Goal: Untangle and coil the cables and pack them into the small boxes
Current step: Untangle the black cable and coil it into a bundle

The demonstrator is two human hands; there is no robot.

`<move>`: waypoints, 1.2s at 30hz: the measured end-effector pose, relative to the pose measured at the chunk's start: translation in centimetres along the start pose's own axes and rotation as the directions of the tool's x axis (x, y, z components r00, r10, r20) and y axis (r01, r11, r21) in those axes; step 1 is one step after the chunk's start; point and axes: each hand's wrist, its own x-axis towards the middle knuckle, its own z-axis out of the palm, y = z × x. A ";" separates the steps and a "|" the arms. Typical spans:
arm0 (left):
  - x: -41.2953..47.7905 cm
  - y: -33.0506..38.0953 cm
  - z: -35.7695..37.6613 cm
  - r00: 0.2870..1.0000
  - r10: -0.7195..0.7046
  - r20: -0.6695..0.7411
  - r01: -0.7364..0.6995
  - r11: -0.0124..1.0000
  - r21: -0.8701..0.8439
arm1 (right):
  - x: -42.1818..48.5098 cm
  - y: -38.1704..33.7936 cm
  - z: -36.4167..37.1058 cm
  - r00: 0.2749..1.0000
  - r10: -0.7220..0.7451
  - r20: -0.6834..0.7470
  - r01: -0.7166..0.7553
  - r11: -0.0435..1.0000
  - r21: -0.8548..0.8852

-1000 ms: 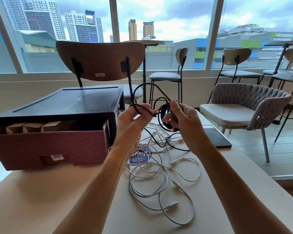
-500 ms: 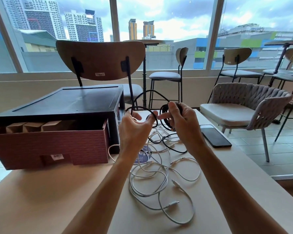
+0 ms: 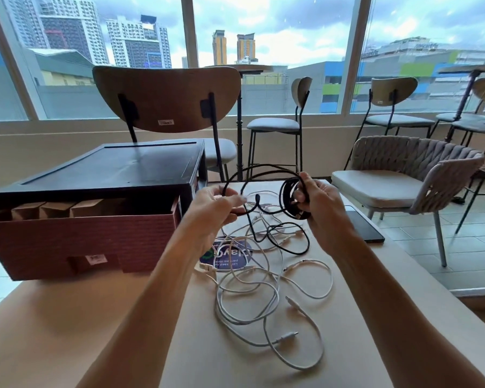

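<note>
Black cable (image 3: 286,197) held above table (image 3: 67,331), both hands on it. Right grip (image 3: 319,203) clasps the wound coil; left grip (image 3: 216,208) pinches a loose strand, one loop arching between them. Slack trails down onto tangled white cables (image 3: 263,292), which overlie a blue sticker (image 3: 230,256). Dark phone (image 3: 361,225) lies near the tangle, right. Red-brown carton (image 3: 81,239) at left holds small boxes (image 3: 53,210); black tray (image 3: 109,169) on top covers most of the opening.

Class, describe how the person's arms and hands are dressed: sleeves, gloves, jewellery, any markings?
The left arm and right arm are bare as far as the frame shows, no sleeves in view. The left hand and right hand wear no gloves, and no rings, watch, bracelets or markings show.
</note>
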 end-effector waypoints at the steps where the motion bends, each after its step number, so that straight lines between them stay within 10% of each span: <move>1: 0.0 0.4 -0.4 1.000 -0.026 0.006 0.026 0.998 -0.051 | 0.2 0.0 -0.3 0.999 -0.022 -0.036 0.020 0.999 -0.031; 7: -0.8 3.0 -2.2 0.996 0.021 0.086 0.018 0.906 -0.424 | 0.6 -0.3 -1.9 0.985 -0.141 -0.096 0.128 0.983 -0.134; 14: -1.2 3.6 -1.9 0.955 0.259 -0.142 -0.285 0.684 -0.672 | -0.3 -1.5 -1.2 0.982 -0.059 0.180 0.067 0.997 -0.038; 18: -0.8 2.1 -2.5 0.873 0.477 -0.096 -0.486 0.842 -0.235 | -0.4 -2.6 -2.2 0.988 -0.035 0.153 0.022 0.996 0.090; 22: -0.9 2.1 -2.9 0.716 0.695 0.074 -0.669 0.650 0.360 | -0.1 -1.9 -3.2 0.995 -0.097 0.029 0.100 0.989 -0.113; 27: -0.9 3.2 -4.6 0.620 0.781 -0.080 -0.653 0.569 0.499 | 0.2 -1.0 -4.2 0.910 -0.405 0.088 0.341 0.611 -0.714; 31: -1.1 4.2 -5.6 0.682 0.658 -0.320 -0.657 0.743 0.128 | 0.8 -0.6 -4.5 0.902 -0.431 0.024 0.332 0.656 -0.677; 36: -1.2 4.0 -4.8 0.851 0.473 -0.230 -0.522 0.808 -0.273 | 0.9 -0.7 -3.6 0.917 -0.389 -0.086 0.289 0.799 -0.527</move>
